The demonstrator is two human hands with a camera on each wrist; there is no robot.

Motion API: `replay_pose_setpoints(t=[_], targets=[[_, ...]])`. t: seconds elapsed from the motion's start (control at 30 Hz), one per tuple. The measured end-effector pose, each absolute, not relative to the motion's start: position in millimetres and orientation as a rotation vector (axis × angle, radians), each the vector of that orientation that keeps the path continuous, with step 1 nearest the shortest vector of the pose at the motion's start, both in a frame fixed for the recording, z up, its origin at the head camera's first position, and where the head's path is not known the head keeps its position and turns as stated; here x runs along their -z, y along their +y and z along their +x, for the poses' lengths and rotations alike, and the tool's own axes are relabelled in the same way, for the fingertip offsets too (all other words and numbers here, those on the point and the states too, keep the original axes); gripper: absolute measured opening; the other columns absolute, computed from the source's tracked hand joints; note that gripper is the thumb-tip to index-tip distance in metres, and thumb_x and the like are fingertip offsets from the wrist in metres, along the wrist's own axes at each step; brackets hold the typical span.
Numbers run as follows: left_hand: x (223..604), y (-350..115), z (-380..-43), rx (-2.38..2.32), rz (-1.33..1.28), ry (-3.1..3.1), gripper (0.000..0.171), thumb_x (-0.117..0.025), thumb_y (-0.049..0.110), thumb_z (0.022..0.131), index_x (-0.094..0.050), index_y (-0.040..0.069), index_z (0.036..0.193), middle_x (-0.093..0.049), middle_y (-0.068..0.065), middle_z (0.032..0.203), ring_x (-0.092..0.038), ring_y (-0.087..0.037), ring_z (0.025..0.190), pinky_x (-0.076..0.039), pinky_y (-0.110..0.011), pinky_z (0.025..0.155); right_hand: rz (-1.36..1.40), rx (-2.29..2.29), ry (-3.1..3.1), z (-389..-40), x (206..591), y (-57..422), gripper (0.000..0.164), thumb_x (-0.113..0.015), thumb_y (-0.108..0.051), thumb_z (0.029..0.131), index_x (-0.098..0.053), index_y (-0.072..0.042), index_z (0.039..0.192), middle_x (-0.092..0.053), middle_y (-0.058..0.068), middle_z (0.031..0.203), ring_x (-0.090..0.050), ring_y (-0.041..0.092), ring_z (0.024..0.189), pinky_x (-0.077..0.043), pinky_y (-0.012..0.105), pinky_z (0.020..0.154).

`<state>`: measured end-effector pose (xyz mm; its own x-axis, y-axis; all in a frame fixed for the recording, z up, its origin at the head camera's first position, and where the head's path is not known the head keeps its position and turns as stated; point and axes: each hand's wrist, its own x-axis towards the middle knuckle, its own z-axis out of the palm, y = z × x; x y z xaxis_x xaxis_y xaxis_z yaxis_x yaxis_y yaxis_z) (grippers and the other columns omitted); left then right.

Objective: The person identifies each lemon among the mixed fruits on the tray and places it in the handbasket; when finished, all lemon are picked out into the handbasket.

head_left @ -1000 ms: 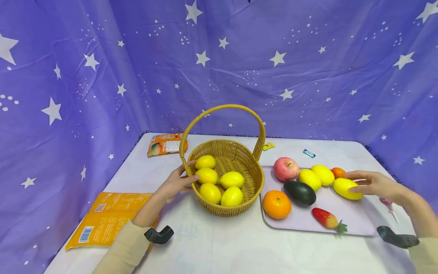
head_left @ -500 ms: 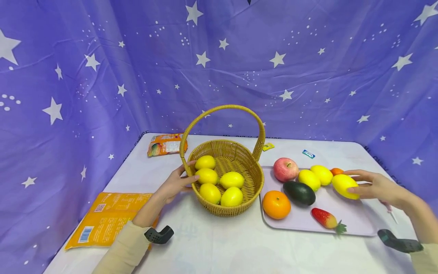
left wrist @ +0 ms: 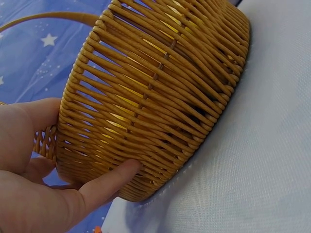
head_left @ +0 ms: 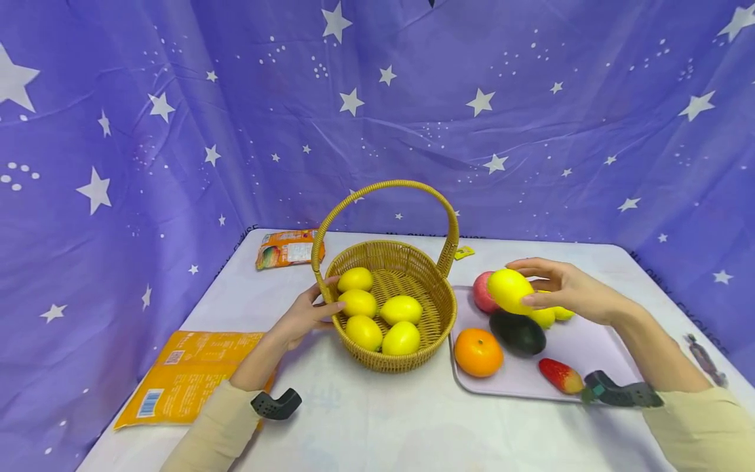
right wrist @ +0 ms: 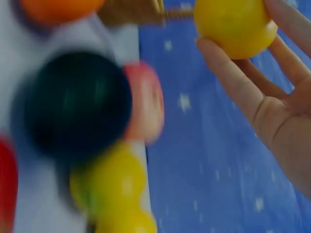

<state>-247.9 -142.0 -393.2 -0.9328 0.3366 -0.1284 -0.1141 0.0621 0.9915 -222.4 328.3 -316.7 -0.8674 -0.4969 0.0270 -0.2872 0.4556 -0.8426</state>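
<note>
A woven yellow basket (head_left: 433, 288) with a tall handle stands mid-table and holds several lemons (head_left: 364, 333). My left hand (head_left: 303, 319) grips its left rim; in the left wrist view, fingers (left wrist: 109, 182) press against the outer weave. Above the tray's back left part, my right hand (head_left: 578, 293) holds a lemon (head_left: 508, 291) between thumb and fingertips, off the surface. On the pale tray (head_left: 596, 347) lie a partly covered apple (head_left: 482, 292), an avocado (head_left: 518, 333), an orange (head_left: 478, 353), a strawberry (head_left: 559, 375) and more lemons (right wrist: 109, 182), partly behind the right hand.
A large orange packet (head_left: 189, 373) lies front left, a smaller orange packet (head_left: 289, 249) behind the basket's left side. A small yellow packet (head_left: 464, 252) sits near the back edge. At the right edge is a small dark-and-pink item (head_left: 704, 359). A starry purple curtain (head_left: 413, 131) surrounds the table.
My right hand has picked up the lemon from the tray's right side and carried it left, over beside the apple. My left hand and the basket have stayed put.
</note>
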Motion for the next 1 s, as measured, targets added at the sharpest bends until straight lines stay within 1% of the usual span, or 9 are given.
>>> replay_pose_setpoints(t=[0.1, 0.17, 0.23, 0.27, 0.33, 0.5, 0.67, 0.83, 1.0], targets=[[394, -142, -248, -1.941, 0.217, 2.016, 0.066, -0.059, 0.010, 0.097, -0.025, 0.007, 0.153, -0.024, -0.025, 0.152, -0.039, -0.042, 0.131, -0.052, -0.047, 0.091, -0.722, 1.404, 2.378, -235, 318, 296, 0.053, -0.065, -0.007, 0.092, -0.046, -0.007, 0.141, -0.048, 0.018, 0.138, -0.056, 0.021, 0.114, -0.056, 0.040, 0.081], [395, -142, -248, -1.936, 0.217, 2.020, 0.065, -0.060, 0.010, 0.097, -0.026, 0.008, 0.153, -0.025, -0.024, 0.152, -0.040, -0.042, 0.131, -0.052, -0.046, 0.091, -0.764, 1.391, 2.340, -243, 320, 275, 0.054, -0.067, -0.009, 0.091, -0.046, -0.007, 0.141, -0.048, 0.018, 0.138, -0.054, 0.028, 0.117, -0.056, 0.043, 0.084], [396, -142, -248, -1.936, 0.216, 2.025, 0.065, -0.060, 0.010, 0.096, -0.026, 0.008, 0.153, -0.026, -0.025, 0.151, -0.041, -0.042, 0.130, -0.052, -0.046, 0.090, -0.807, 1.358, 2.345, -251, 323, 255, 0.056, -0.070, -0.012, 0.090, -0.048, -0.008, 0.141, -0.050, 0.015, 0.138, -0.050, 0.032, 0.121, -0.052, 0.045, 0.091], [395, -142, -248, -1.934, 0.216, 2.028, 0.065, -0.060, 0.011, 0.096, -0.027, 0.009, 0.153, -0.026, -0.025, 0.151, -0.041, -0.042, 0.130, -0.052, -0.046, 0.090, -0.830, 1.336, 2.360, -255, 324, 246, 0.057, -0.071, -0.014, 0.089, -0.048, -0.009, 0.141, -0.050, 0.013, 0.138, -0.048, 0.033, 0.123, -0.049, 0.046, 0.095], [395, -142, -248, -1.934, 0.214, 2.031, 0.065, -0.060, 0.011, 0.096, -0.027, 0.009, 0.152, -0.026, -0.025, 0.151, -0.041, -0.042, 0.129, -0.052, -0.046, 0.091, -0.865, 1.310, 2.388, -263, 326, 228, 0.057, -0.072, -0.017, 0.088, -0.049, -0.009, 0.140, -0.051, 0.010, 0.139, -0.047, 0.033, 0.125, -0.045, 0.048, 0.100], [395, -143, -248, -1.934, 0.226, 2.034, 0.065, -0.060, 0.011, 0.096, -0.027, 0.009, 0.152, -0.026, -0.024, 0.152, -0.041, -0.042, 0.130, -0.051, -0.047, 0.092, -0.872, 1.299, 2.416, -284, 332, 193, 0.060, -0.073, -0.019, 0.089, -0.047, -0.008, 0.142, -0.049, 0.012, 0.141, -0.050, 0.031, 0.123, -0.047, 0.046, 0.098], [394, -142, -247, -1.927, 0.232, 2.040, 0.066, -0.061, 0.012, 0.096, -0.026, 0.008, 0.152, -0.026, -0.025, 0.152, -0.040, -0.041, 0.131, -0.052, -0.047, 0.091, -0.873, 1.262, 2.451, -302, 345, 173, 0.060, -0.072, -0.018, 0.089, -0.047, -0.005, 0.142, -0.047, 0.015, 0.142, -0.043, 0.034, 0.129, -0.043, 0.049, 0.102], [393, -142, -247, -1.932, 0.228, 2.039, 0.066, -0.061, 0.011, 0.096, -0.027, 0.008, 0.152, -0.026, -0.025, 0.152, -0.040, -0.042, 0.131, -0.051, -0.047, 0.091, -0.846, 1.231, 2.453, -310, 352, 157, 0.058, -0.071, -0.015, 0.090, -0.047, -0.003, 0.141, -0.047, 0.018, 0.141, -0.043, 0.036, 0.128, -0.045, 0.046, 0.100], [394, -141, -247, -1.944, 0.218, 2.031, 0.066, -0.061, 0.010, 0.096, -0.027, 0.008, 0.152, -0.027, -0.025, 0.151, -0.041, -0.042, 0.130, -0.052, -0.047, 0.091, -0.856, 1.110, 2.447, -313, 358, 145, 0.052, -0.069, -0.012, 0.091, -0.051, -0.003, 0.139, -0.048, 0.015, 0.142, -0.047, 0.034, 0.124, -0.045, 0.043, 0.100]])
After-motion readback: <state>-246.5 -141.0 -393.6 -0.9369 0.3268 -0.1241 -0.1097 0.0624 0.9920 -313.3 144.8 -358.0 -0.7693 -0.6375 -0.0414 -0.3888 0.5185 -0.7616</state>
